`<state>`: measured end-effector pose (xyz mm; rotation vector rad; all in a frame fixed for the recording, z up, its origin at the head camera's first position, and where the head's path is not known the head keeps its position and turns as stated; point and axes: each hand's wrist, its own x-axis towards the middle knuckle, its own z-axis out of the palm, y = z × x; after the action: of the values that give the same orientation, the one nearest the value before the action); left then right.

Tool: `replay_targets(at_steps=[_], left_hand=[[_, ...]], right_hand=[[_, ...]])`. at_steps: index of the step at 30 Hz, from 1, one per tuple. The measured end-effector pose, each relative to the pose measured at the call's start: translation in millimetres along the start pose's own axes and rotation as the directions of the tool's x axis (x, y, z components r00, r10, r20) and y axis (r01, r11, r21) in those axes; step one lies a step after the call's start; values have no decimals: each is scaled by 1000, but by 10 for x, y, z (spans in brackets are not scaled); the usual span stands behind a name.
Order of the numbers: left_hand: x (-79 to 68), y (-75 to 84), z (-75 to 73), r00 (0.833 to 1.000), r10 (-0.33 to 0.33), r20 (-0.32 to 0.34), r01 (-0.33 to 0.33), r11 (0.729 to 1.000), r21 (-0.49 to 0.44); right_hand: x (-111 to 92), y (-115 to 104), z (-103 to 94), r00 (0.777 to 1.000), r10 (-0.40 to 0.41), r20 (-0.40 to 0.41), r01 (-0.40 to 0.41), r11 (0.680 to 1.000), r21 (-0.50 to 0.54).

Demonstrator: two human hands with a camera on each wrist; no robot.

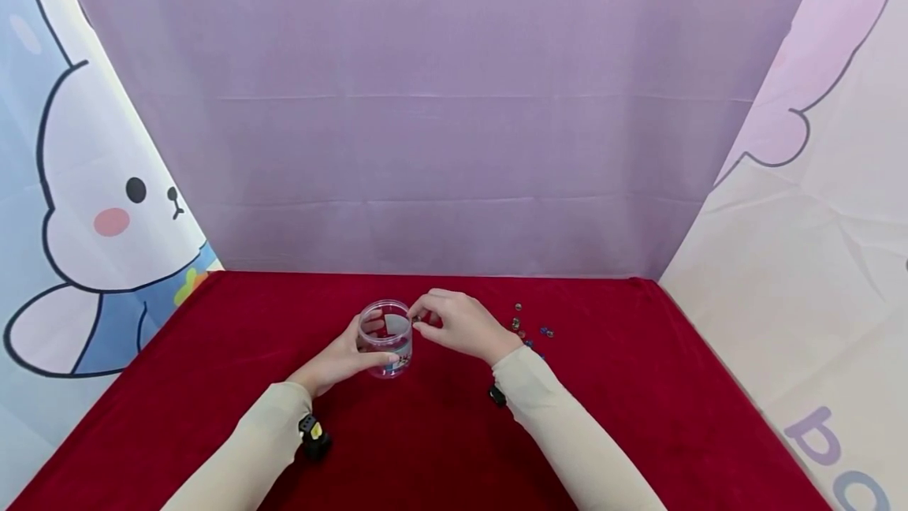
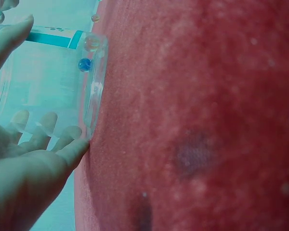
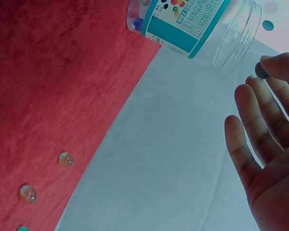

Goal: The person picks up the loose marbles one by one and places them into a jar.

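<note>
A clear plastic jar point(image 1: 376, 344) with a teal printed label point(image 3: 180, 29) is gripped by my left hand point(image 1: 333, 361), thumb on one side and fingers round the other. Its mouth has no lid. Inside, near the base, lie a blue marble point(image 2: 85, 64) and a clear one point(image 2: 91, 44). Just right of the jar's rim, my right hand point(image 1: 464, 324) pinches a dark marble point(image 3: 261, 70) between thumb and index finger. The other fingers of that hand are loosely extended in the right wrist view.
Several loose marbles point(image 1: 515, 324) are scattered on the red cloth point(image 1: 624, 400) beyond my right forearm, with blue ones point(image 1: 544, 330) among them. A purple curtain point(image 1: 454, 140) closes off the back, and printed cloths hang at both sides.
</note>
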<state>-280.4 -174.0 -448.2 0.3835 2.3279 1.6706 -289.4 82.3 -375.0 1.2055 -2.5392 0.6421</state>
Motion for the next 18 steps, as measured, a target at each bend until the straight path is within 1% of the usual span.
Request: replay_targets(at_steps=[7,18], left_hand=[[14,-27,-4,1000,18,19,-18,1000,-19],[5,-5,1,1000,17,18,-17,1000,-13]], right_hand=[[58,-2,53,1000,-21,-3,21,1000,2],[99,-29,100,1000,-3,-8,3,1000,10]])
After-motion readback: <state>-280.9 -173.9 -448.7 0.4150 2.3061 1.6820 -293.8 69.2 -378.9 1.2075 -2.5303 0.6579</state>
